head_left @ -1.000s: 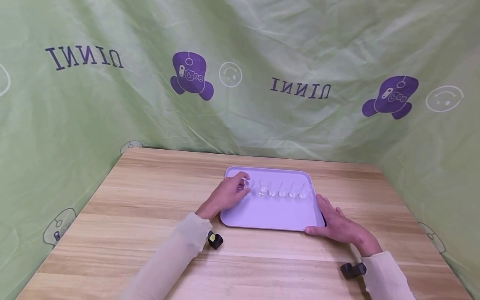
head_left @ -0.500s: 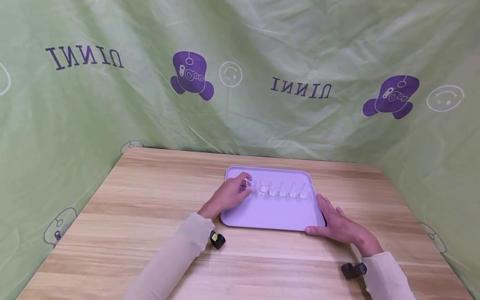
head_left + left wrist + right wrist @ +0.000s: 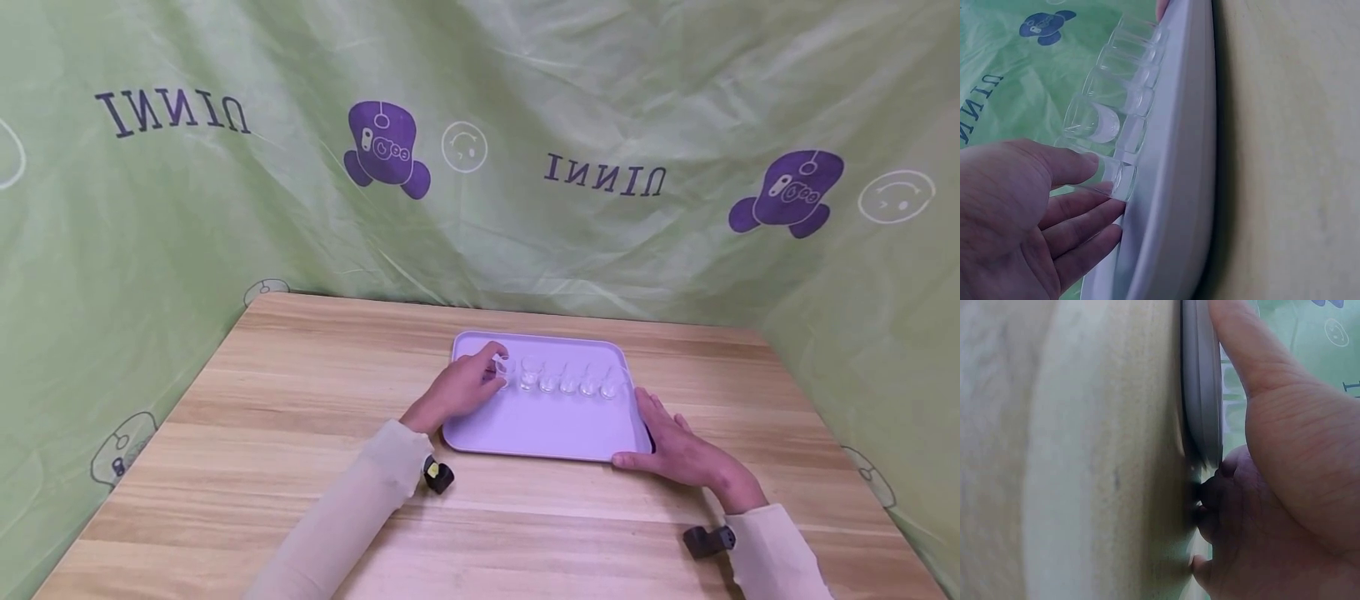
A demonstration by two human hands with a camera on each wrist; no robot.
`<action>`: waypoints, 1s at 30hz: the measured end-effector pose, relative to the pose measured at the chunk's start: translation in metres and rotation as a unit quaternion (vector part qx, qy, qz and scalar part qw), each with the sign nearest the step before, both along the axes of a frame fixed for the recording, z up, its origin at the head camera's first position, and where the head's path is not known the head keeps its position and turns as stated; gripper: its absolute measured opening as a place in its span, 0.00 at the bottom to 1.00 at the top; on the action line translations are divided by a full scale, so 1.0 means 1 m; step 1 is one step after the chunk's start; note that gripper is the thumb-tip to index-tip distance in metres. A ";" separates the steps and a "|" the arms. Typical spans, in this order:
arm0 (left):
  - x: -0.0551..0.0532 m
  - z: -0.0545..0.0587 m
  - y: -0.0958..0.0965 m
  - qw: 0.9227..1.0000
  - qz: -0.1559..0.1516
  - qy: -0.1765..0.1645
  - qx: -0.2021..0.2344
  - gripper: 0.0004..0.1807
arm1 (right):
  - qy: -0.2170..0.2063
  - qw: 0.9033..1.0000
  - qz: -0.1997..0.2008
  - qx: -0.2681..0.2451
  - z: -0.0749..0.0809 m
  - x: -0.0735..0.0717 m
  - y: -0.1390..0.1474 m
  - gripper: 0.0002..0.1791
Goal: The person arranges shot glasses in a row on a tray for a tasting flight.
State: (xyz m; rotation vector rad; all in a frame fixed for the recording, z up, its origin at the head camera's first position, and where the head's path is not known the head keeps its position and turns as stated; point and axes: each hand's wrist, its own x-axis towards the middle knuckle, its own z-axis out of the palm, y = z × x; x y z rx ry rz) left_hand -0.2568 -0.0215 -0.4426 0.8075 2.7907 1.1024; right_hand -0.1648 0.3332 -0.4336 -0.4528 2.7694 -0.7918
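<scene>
On a lilac tray [image 3: 540, 427] stands a row of several small clear shot glasses [image 3: 568, 382]. My left hand [image 3: 465, 385] reaches over the tray's left side and holds the leftmost shot glass [image 3: 1124, 181] between thumb and fingers. In the left wrist view the thumb lies against its side, with the other fingers below and behind. That glass stands close to its neighbour [image 3: 1092, 122]. My right hand [image 3: 678, 446] rests against the tray's near right corner, thumb along the front edge and fingers stretched along the right side, as the right wrist view [image 3: 1291, 481] also shows.
The tray lies toward the back of a wooden table [image 3: 300, 400]. A green printed curtain [image 3: 495, 233] hangs behind the table and at both sides. Black wrist cameras sit at the left cuff [image 3: 438, 475] and right cuff [image 3: 708, 542].
My left hand has shifted slightly right with the leftmost shot glass, closer to the rest of the row. The right hand and the tray stay in place.
</scene>
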 end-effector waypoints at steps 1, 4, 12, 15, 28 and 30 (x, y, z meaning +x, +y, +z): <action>0.000 0.000 0.000 1.000 0.000 0.000 -0.002 0.19 | 0.000 1.000 -0.001 0.001 0.000 0.000 0.000 0.66; 0.000 0.001 0.001 1.000 0.002 -0.003 -0.006 0.20 | 0.001 1.000 -0.001 0.000 0.000 -0.001 0.000 0.66; 0.001 0.004 0.003 0.999 0.012 0.010 -0.046 0.19 | 0.001 1.000 0.000 0.000 0.000 -0.001 0.001 0.65; 0.002 0.003 0.004 0.999 0.016 0.011 -0.051 0.18 | -0.001 1.000 -0.001 -0.001 0.000 -0.001 0.001 0.66; 0.003 0.007 0.004 0.999 0.023 -0.003 -0.039 0.14 | 0.000 1.000 0.001 -0.007 -0.001 0.000 0.001 0.65; 0.003 0.006 0.004 0.999 0.023 -0.003 -0.038 0.13 | 0.001 1.000 0.000 -0.006 -0.001 0.000 0.001 0.65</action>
